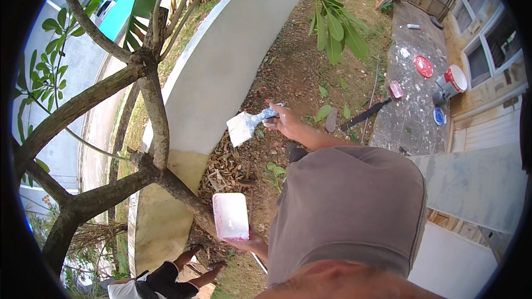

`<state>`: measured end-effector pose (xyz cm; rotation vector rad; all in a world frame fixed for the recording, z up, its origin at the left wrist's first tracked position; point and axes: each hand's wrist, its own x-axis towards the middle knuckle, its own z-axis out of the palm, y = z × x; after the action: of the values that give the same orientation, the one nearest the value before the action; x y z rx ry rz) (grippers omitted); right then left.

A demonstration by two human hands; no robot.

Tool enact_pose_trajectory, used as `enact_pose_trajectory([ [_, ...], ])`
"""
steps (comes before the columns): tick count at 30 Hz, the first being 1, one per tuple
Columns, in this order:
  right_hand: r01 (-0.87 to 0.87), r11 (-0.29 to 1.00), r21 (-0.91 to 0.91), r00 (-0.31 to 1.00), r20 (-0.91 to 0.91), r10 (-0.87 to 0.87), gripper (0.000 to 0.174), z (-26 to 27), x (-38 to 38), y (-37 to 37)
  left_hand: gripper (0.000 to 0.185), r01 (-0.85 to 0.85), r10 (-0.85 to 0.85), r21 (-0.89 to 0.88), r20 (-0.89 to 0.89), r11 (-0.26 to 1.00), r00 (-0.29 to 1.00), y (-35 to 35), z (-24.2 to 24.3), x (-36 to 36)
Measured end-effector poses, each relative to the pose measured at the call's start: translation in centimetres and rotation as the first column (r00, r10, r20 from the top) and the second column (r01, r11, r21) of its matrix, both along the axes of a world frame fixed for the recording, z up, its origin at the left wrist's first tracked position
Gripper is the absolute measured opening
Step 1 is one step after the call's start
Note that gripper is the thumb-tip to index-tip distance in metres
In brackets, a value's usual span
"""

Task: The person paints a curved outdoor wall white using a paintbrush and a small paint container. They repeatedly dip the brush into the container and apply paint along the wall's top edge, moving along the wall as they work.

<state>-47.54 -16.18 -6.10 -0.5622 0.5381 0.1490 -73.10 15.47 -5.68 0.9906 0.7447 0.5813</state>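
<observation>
My right hand grips the paint-spattered blue handle of a wide paintbrush, its bristles coated white and pointing left towards a low curved wall. My left hand holds a rectangular plastic tub of white paint by its lower edge, with pink stains on the rim. Most of that hand's fingers are hidden beneath the tub. The wall is pale grey along its upper stretch and yellowish, stained further down; the brush is beside the line where the two meet, apparently not touching it.
Tree branches cross the left side, and a trunk passes near the tub. Another person is at the bottom left. On the paved strip at right stand a paint bucket, a red lid and a small tray.
</observation>
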Motion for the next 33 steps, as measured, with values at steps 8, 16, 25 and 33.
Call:
enact_pose_trajectory([
  [8,0.098,0.993,0.067,0.995,0.002,-0.098,0.038,0.7,-4.0,-0.6,0.082,0.126,-0.126,-0.007,-0.019,0.992,0.992,-1.1,3.9,-1.9],
  [16,0.028,0.998,0.062,1.0,0.007,-0.029,0.038,3.5,-4.7,0.8,0.077,0.07,-0.07,-0.043,0.004,0.997,0.998,-1.6,3.3,-3.5],
  [25,-0.023,0.986,0.167,0.989,0.146,-0.002,0.047,4.2,-5.5,0.6,0.078,0.101,-0.092,0.172,-0.062,0.98,0.994,-2.4,3.2,-3.6],
  [33,0.045,0.991,0.125,0.992,0.112,-0.059,0.031,6.4,-6.8,-2.7,0.079,0.269,-0.271,-0.03,-0.041,0.963,0.962,-4.1,3.9,-1.4],
])
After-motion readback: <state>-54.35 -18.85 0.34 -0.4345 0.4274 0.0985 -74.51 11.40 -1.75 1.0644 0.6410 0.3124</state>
